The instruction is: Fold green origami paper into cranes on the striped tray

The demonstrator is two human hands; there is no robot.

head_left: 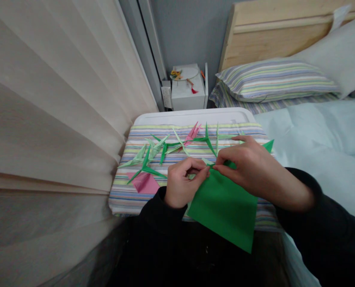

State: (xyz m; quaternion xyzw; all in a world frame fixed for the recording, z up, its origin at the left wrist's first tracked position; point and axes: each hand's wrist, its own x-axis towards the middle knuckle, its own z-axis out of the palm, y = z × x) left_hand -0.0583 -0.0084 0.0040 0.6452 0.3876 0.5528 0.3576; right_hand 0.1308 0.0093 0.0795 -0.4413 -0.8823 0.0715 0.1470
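A sheet of green origami paper [222, 211] hangs down toward my lap, its upper part folded narrow. My left hand [181, 182] pinches the paper's upper edge between thumb and fingers. My right hand [249, 171] grips the same sheet close by, with its fingertips almost meeting my left fingers. Several folded paper birds in light and dark green [147, 159] lie on a striped cloth [129, 199] just beyond my hands. A pink folded paper bird [192, 134] stands among them, and a pink paper piece [144, 182] lies near my left wrist.
The striped cloth covers a white board [192, 116]. A beige pleated curtain [51, 119] fills the left. A white bedside box [187, 89] stands beyond, with a striped pillow [274, 81] and pale blue bedding [323, 131] to the right.
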